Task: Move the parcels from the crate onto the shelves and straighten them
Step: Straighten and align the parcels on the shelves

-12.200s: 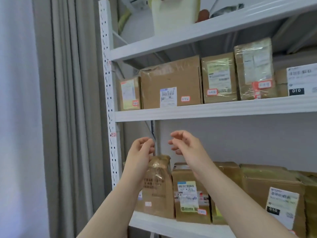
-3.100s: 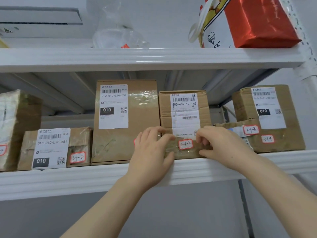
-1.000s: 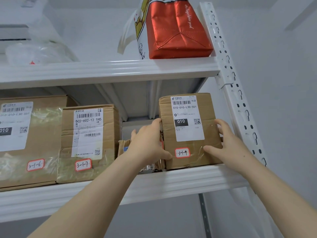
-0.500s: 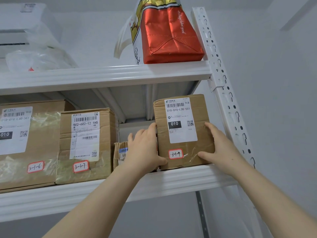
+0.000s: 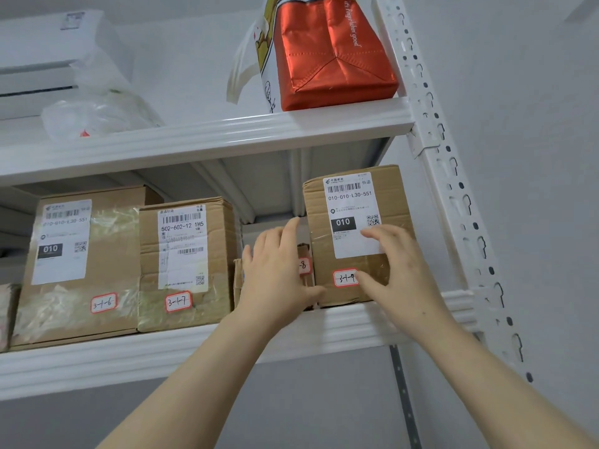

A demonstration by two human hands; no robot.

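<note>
A cardboard parcel tagged 3-1-9 (image 5: pixel 351 202) stands upright at the right end of the white shelf (image 5: pixel 201 348). My right hand (image 5: pixel 393 270) lies flat against its front, fingers straight over the label. My left hand (image 5: pixel 278 273) is spread open in the gap to its left, covering most of a low small parcel (image 5: pixel 303 264) tagged with an 8. Further left stand the parcel tagged 3-1-7 (image 5: pixel 186 264) and the taller one tagged 3-1-6 (image 5: pixel 84 267). No crate is in view.
The perforated white upright (image 5: pixel 453 196) stands just right of the end parcel. On the top shelf sit an orange-red bag (image 5: pixel 330 53) and a clear plastic bag (image 5: pixel 97 111). A white air conditioner (image 5: pixel 39 66) hangs at the upper left.
My right hand has come off the right side of the 3-1-9 parcel onto its front. My left hand has flattened over the small parcel beside it.
</note>
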